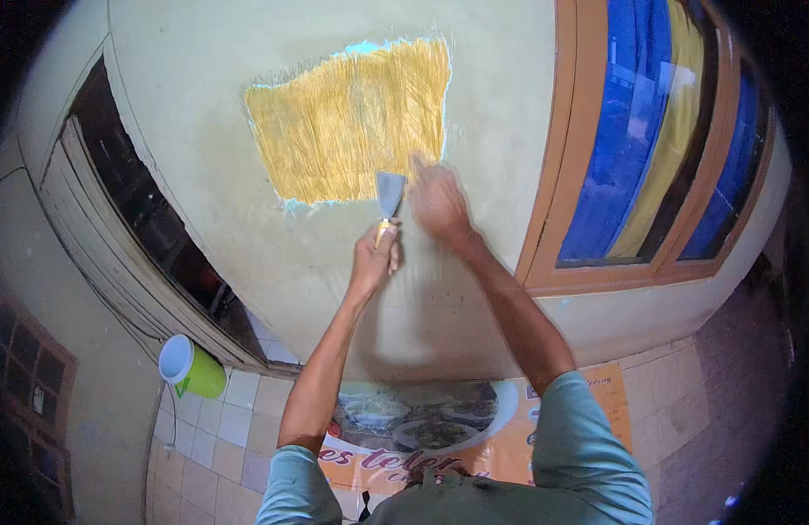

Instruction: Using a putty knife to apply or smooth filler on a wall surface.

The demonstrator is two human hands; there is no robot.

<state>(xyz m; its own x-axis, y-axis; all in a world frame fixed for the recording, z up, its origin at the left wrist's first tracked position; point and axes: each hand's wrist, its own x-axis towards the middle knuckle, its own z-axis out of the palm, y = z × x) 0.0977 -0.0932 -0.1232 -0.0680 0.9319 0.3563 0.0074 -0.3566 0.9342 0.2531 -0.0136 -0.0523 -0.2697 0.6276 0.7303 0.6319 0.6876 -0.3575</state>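
Note:
My left hand is closed around the yellow handle of a putty knife. Its grey metal blade points up, in front of the lower edge of a gold-yellow patch on the wall. That patch looks streaked and wrinkled, with ragged pale-blue edges at the top, right and lower left. Just right of the blade is my right hand, blurred by motion. One finger seems to reach up toward the patch's lower right corner; the other fingers are smeared, and whether they hold anything is unclear.
The pale wall has a brown-framed window at right, with blue and yellow curtains. A doorway opens at left. Below it, a green bucket stands on floor tiles. A printed orange banner covers floor beneath my arms.

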